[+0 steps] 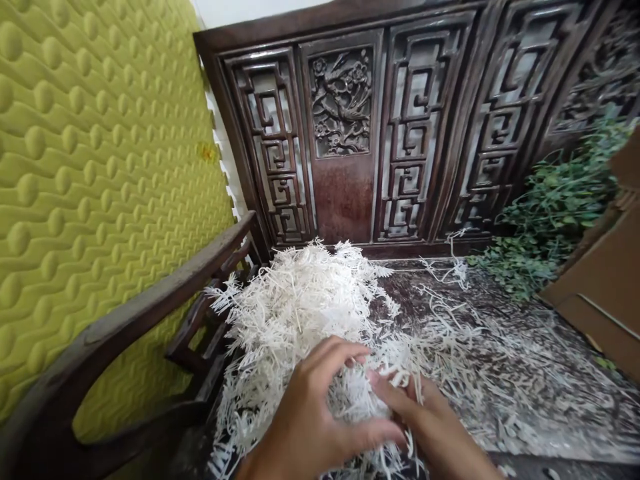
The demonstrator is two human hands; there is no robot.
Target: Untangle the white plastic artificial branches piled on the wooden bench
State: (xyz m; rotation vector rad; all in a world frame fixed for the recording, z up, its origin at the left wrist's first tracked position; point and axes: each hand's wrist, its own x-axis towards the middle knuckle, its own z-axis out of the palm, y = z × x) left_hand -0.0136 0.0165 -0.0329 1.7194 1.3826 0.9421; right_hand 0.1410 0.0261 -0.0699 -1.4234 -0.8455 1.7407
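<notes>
A big heap of white plastic fern-like sprigs [305, 300] is piled on the dark wooden bench seat, against its carved back. My left hand [320, 407] reaches over the front of the heap, fingers curved and thumb spread well apart, with white sprigs in the gap between them. Close on its right, my right hand [425, 407] has its thumb and fingers closed around thin white stems [400, 380]. Some of its fingers are hidden behind the thumb and the strands. Both hands are slightly blurred.
Loose white bits lie scattered over the bench seat [505, 373]. Green artificial foliage [560, 207] and a cardboard box [605, 280] stand at the right. A curved wooden armrest [150, 300] borders the left side, before a yellow padded wall panel [100, 167]. Behind rises the carved backrest [345, 193].
</notes>
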